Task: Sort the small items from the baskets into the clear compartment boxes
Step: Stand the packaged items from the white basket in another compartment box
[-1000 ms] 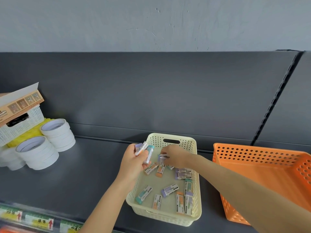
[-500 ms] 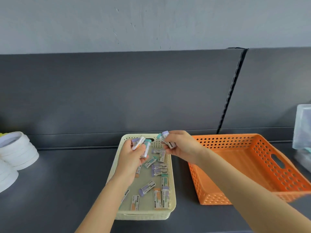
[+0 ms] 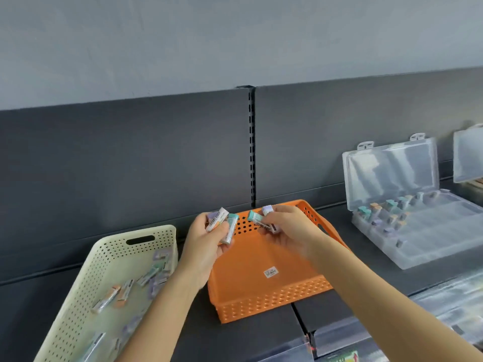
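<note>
Bare left forearm (image 3: 167, 307), bare right forearm (image 3: 371, 288), left grip (image 3: 206, 246), right grip (image 3: 290, 233)

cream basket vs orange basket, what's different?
Contents: cream basket holds loose small items; orange basket shows none, only a sticker on its floor. Place: cream basket sits left; orange basket lies under the left hand and right hand. Both have perforated walls and a handle slot.
</note>
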